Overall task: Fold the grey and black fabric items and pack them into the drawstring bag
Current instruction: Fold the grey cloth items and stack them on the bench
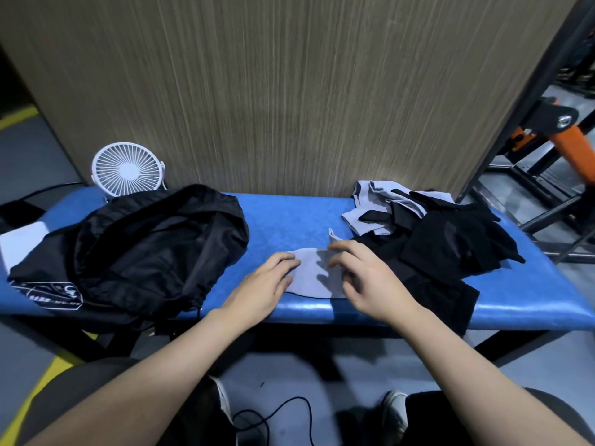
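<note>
I am observing a grey fabric piece [314, 273] lying flat on the blue padded bench [289, 217], near its front edge. The left hand [262, 284] is resting palm down on the left end of that piece, fingers straight and pressing it. The right hand [367, 278] is hovering over the right end with fingers curled; I cannot tell whether it is pinching the cloth. A small grey flap is standing up just beyond the right fingertips. The black drawstring bag [154, 249] is lying slack on the left of the bench, apart from the grey piece. A pile of grey and black fabric items [431, 233] is sitting on the right. A white fan [128, 169] is standing behind the bag.
</note>
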